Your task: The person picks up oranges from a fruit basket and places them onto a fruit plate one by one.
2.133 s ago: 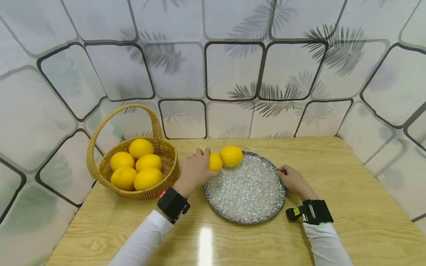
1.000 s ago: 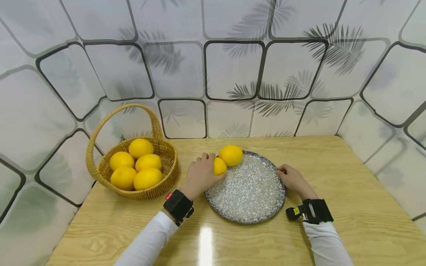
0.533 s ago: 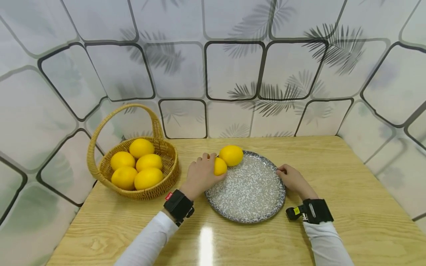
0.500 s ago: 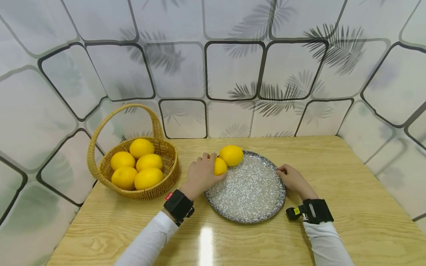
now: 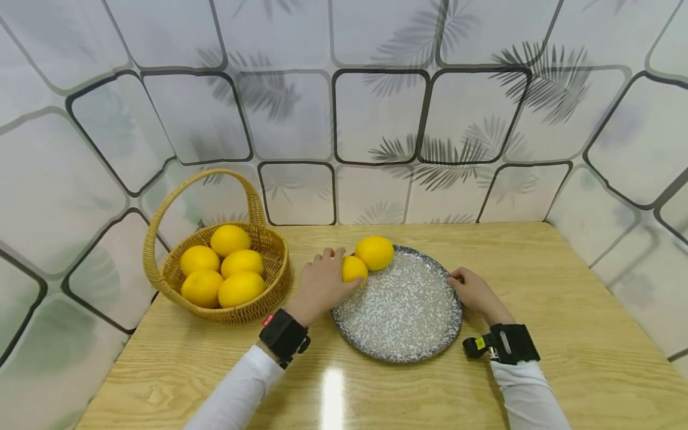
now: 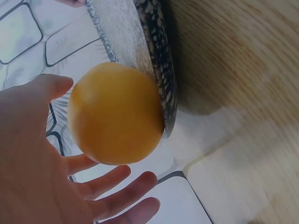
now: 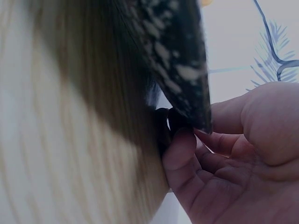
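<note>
A yellow lemon (image 5: 353, 270) sits on the left rim side of the round speckled grey plate (image 5: 400, 316). My left hand (image 5: 322, 283) is around that lemon. In the left wrist view the thumb stands a little apart from the lemon (image 6: 114, 114), and the fingers are spread loosely behind it. Another lemon (image 5: 374, 253) lies beside it at the plate's back left edge. My right hand (image 5: 475, 292) pinches the plate's right rim. The right wrist view has its thumb over the dark rim (image 7: 180, 60) and fingers bent underneath.
A wicker basket (image 5: 282, 280) with a tall handle stands on the left of the wooden table (image 5: 398, 397), holding several lemons (image 5: 242, 289). A patterned cloth wall (image 5: 376, 119) rises behind the table and along both sides.
My left hand has carried the lemon rightward onto the plate, next to the other one. Since half a second ago its fingers have loosened and drawn slightly left. The right hand keeps its place.
</note>
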### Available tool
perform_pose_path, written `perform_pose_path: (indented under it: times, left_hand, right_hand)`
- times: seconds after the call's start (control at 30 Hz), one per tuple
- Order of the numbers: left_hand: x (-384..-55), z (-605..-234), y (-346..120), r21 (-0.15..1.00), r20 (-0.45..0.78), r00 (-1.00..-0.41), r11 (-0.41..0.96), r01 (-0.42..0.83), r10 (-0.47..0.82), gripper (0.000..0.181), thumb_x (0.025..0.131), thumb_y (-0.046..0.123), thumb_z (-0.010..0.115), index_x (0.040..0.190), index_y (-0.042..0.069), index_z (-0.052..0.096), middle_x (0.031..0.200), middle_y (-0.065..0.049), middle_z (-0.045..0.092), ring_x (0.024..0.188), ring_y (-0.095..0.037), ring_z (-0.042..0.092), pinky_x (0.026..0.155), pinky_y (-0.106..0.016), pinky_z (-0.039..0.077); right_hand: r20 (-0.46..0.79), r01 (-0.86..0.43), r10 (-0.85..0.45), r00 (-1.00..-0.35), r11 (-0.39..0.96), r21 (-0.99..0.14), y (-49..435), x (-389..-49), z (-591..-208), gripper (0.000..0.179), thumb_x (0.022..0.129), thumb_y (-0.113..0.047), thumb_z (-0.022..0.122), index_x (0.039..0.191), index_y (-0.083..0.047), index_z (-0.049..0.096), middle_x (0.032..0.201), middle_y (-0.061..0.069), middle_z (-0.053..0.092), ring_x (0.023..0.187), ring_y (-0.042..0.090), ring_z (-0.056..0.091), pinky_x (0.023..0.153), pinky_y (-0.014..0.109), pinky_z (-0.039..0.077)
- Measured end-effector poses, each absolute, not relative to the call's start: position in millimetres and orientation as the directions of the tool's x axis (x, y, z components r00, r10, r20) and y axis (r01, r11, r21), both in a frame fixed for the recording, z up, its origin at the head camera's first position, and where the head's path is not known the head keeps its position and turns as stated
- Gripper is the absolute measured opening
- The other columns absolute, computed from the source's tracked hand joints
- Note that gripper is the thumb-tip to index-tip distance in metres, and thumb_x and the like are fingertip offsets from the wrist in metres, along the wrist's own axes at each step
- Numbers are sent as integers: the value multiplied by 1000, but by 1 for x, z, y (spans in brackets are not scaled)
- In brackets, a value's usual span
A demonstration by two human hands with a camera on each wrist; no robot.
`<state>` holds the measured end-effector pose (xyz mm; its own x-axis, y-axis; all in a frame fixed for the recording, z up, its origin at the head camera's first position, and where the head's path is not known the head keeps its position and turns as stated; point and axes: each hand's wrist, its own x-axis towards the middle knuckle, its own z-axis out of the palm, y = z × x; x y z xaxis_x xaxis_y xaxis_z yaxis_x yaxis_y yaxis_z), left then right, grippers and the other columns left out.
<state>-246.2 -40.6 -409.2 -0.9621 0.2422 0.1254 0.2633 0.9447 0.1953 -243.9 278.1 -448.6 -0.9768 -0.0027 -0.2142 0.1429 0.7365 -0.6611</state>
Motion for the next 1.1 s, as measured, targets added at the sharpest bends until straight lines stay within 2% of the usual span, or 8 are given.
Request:
perform_pose_path:
  times: [0.37, 0.6, 0.9, 1.1]
  left_hand:
    - [-236, -396, -60, 171, 139, -968, 958, 230, 208, 76, 90, 63, 44, 143, 8, 45, 138, -21, 54, 117, -39, 55, 92, -54, 53]
    - [-221, -394, -84, 141, 195, -967, 971, 191, 162, 66, 92, 57, 46, 135, 7, 54, 130, -20, 61, 117, -39, 54, 100, -55, 45]
    - [-206, -385, -120, 147, 336, -937, 977, 154, 97, 45, 94, 34, 57, 122, 0, 61, 117, -24, 65, 107, -43, 55, 92, -56, 49]
    - [-196, -386, -151, 95, 452, -889, 987, 132, 75, 31, 92, 18, 57, 112, -6, 62, 105, -29, 67, 94, -46, 59, 79, -56, 51]
  right_hand:
    - [-198, 127, -11, -980, 734, -667, 277, -243, -448, 36, 103, -16, 38, 124, 11, 49, 118, 32, 55, 98, 35, 52, 80, 44, 46]
    - [-197, 119, -19, -980, 740, -662, 277, -243, -448, 37, 103, -16, 38, 124, 11, 49, 119, 32, 56, 98, 35, 52, 80, 45, 47]
    - [-198, 126, -10, -980, 739, -662, 278, -242, -449, 36, 103, -16, 38, 124, 11, 49, 119, 32, 55, 100, 36, 52, 82, 47, 47]
    - [-175, 104, -16, -984, 747, -657, 279, -242, -449, 36, 102, -16, 39, 123, 11, 50, 118, 32, 56, 97, 35, 52, 80, 45, 47]
